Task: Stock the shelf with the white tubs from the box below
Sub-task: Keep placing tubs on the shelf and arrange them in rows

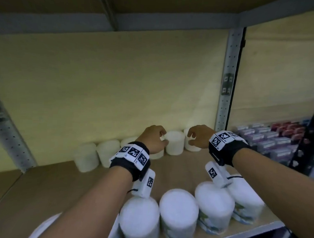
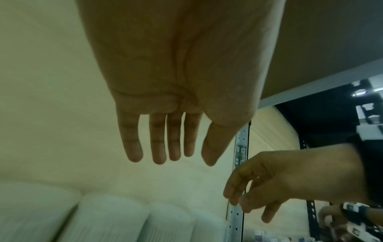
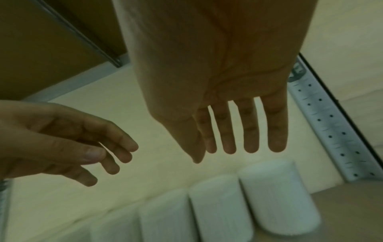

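Several white tubs stand in a row along the back wall of the shelf [image 1: 43,182]; one back tub [image 1: 175,142] sits between my two hands. A second row of white tubs [image 1: 178,212] stands near the front edge. My left hand [image 1: 161,136] hovers just left of that back tub and holds nothing. My right hand [image 1: 192,138] hovers just right of it, over the end tub [image 1: 194,147], also holding nothing. In the left wrist view my left hand [image 2: 176,157] has its fingers extended above the tubs [image 2: 114,217]. In the right wrist view my right hand [image 3: 228,152] is spread above the end tub [image 3: 277,196].
A perforated metal post [image 1: 227,82] bounds the bay on the right, another post [image 1: 8,129] on the left. Beyond the right post lie purple and red packs [image 1: 269,138]. The upper shelf [image 1: 120,21] hangs overhead. Bare board shows left of the front tubs.
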Tool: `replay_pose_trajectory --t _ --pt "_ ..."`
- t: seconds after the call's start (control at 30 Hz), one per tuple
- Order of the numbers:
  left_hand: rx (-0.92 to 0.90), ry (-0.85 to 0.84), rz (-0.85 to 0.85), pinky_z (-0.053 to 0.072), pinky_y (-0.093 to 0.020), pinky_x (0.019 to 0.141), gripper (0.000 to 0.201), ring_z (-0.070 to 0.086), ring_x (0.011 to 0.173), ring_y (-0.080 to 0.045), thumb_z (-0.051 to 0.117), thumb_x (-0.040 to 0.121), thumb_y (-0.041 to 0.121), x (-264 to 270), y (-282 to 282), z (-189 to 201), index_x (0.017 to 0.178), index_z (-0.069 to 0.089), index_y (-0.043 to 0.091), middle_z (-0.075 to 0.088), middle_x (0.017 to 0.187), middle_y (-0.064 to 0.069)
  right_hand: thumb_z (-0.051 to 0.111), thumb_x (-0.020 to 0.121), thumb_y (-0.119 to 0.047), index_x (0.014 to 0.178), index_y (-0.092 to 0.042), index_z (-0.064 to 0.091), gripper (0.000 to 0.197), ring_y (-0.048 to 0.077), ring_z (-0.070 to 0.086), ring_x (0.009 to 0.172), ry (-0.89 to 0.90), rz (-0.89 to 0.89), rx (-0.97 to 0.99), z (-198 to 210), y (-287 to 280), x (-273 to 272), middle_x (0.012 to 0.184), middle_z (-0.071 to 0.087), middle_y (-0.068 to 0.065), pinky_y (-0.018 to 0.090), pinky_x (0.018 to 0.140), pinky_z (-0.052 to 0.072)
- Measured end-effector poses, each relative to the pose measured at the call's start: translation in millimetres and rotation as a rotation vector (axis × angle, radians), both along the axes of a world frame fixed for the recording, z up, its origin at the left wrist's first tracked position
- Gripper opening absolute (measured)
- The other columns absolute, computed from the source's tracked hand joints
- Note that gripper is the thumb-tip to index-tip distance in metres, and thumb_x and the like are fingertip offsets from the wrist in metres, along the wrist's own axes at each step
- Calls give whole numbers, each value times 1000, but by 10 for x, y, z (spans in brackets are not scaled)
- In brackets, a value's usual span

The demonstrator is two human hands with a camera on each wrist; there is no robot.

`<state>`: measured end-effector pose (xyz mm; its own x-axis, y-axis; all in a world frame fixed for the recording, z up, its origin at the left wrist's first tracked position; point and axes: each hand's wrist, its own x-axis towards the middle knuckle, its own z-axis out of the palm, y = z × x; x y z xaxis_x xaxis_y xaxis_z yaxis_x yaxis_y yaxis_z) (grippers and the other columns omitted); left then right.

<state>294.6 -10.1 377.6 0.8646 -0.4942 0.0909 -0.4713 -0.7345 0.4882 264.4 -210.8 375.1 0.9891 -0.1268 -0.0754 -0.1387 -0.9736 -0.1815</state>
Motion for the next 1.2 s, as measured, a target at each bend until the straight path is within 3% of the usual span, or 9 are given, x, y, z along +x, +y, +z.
replay_pose_trajectory --t 0.27,0.53,0.7,0.87,1.07,1.2 --pt "65 46 18 41 -31 96 45 49 119 -24 60 89 32 607 -617 -352 129 49 12 49 132 -8 54 92 -31 127 -15 52 39 23 48 125 -12 -92 -9 -164 -495 502 136 50 5 33 103 41" --pt "88 -10 76 39 -44 106 53 45 126 -28 61 87 39 988 -960 -615 132 49 12 45 136 -10 48 95 -41 135 -11 44 50 26 38 135 31 -97 -28 -316 -665 900 144 40 9 36 109 32" --pt "226 -36 88 38 -43 105 50 42 127 -29 55 90 41 1049 -1041 -739 131 50 14 42 137 -9 51 92 -46 137 -10 45 58 27 42 132 100 -88 -67 -421 -715 976 144 40 10 36 107 36" --pt "221 -44 79 38 -43 105 50 42 127 -28 56 89 43 1069 -1027 -766 130 51 15 43 136 -8 54 90 -48 134 -11 46 58 27 44 130 93 -73 -101 -418 -714 1000 141 43 9 37 107 37" --pt "154 -43 89 38 -42 105 47 44 125 -27 62 86 43 1099 -997 -799 123 55 16 47 131 -7 62 88 -39 129 -9 51 52 27 49 123 95 -63 -100 -397 -710 1020 135 49 9 35 102 41" --pt "134 -48 96 38 -41 105 45 44 125 -27 63 86 42 1093 -1001 -807 122 56 16 47 131 -6 63 88 -24 132 -12 51 48 26 47 128 139 -55 -97 -352 -713 1020 141 45 8 33 104 40"
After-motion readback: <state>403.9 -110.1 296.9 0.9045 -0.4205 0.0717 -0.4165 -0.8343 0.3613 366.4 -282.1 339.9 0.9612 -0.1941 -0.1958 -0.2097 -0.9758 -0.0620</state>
